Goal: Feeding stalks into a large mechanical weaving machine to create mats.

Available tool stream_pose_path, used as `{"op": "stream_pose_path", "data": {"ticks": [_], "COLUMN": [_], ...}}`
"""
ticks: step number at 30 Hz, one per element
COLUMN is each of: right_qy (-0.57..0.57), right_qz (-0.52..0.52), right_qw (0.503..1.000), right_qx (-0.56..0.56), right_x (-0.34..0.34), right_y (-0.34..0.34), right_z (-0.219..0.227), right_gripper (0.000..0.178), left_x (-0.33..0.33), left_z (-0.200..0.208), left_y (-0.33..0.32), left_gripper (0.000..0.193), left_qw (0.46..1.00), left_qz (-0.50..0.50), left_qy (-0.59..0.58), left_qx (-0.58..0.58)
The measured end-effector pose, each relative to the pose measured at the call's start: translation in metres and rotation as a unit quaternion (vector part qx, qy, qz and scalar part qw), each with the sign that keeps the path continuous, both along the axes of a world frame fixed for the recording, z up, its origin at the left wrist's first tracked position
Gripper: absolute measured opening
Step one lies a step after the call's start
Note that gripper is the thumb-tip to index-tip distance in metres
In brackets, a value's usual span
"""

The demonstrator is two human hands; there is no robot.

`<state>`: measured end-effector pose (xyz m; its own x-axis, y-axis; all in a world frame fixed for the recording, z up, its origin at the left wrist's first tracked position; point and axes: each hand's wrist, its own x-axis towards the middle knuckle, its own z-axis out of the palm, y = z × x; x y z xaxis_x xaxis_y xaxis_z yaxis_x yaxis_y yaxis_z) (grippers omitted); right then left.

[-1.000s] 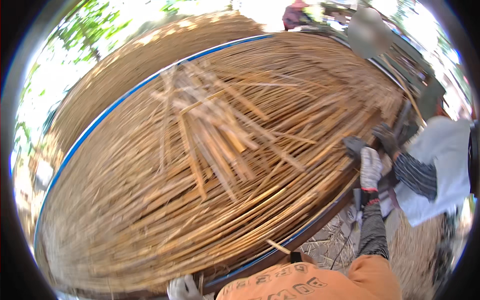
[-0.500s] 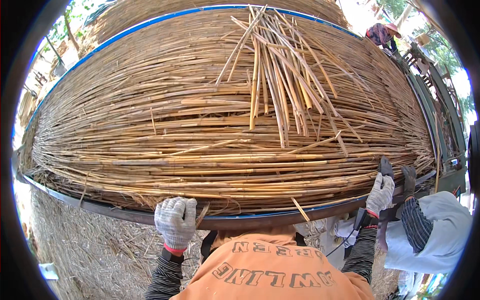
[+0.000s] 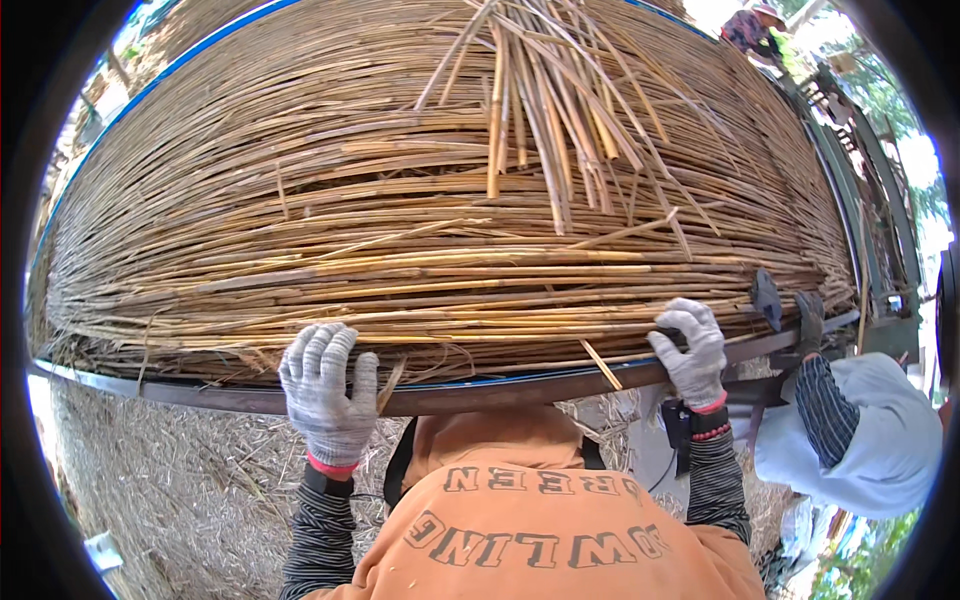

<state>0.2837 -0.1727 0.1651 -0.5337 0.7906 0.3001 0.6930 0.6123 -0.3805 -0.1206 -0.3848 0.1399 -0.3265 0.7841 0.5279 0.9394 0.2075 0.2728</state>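
A broad layer of long, dry reed stalks (image 3: 400,255) lies in front of me, mostly running left to right. My left hand (image 3: 328,395), in a grey knit glove, rests at the near edge of the stalks with its fingers stretched out and thumb apart. Farther right, my right hand (image 3: 692,350) wears a matching glove; its fingers curve over the nearest stalks, with a gap between thumb and fingers. Neither hand grips a stalk. A dark metal rail (image 3: 440,400) with a blue strip runs beneath both hands, along the near edge.
A loose heap of cut reeds (image 3: 560,110) lies crosswise on top. At right, a co-worker's dark-gloved hand (image 3: 766,299) lies on the stalks, below a green metal frame (image 3: 835,180). Another person (image 3: 752,32) bends at the far right corner. Straw litter (image 3: 170,460) covers the ground.
My right hand has moved left, away from the co-worker's gloves, and its fingers have curled more. My left hand's fingers have spread. The reeds and rail sit higher in view.
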Motion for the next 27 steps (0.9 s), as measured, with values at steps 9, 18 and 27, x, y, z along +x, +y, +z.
{"op": "stream_pose_path", "data": {"ticks": [9, 18, 27], "right_qy": [-0.193, -0.163, 0.236], "right_qz": [0.203, 0.291, 0.003], "right_qw": [0.959, 0.939, 0.939], "right_qx": [0.033, -0.086, -0.251], "right_x": [-0.051, -0.083, -0.026], "right_y": [-0.015, -0.014, -0.034], "right_z": [0.039, 0.007, -0.011], "right_gripper": [0.049, 0.024, 0.020], "left_x": [-0.006, -0.016, -0.020], "left_z": [0.007, 0.001, -0.002], "left_y": [0.012, 0.024, 0.025], "left_gripper": [0.041, 0.040, 0.036], "left_qw": [0.993, 0.996, 0.998], "left_qz": [-0.025, -0.052, -0.050], "left_qy": [-0.038, 0.003, 0.019], "left_qx": [-0.109, -0.065, -0.030]}}
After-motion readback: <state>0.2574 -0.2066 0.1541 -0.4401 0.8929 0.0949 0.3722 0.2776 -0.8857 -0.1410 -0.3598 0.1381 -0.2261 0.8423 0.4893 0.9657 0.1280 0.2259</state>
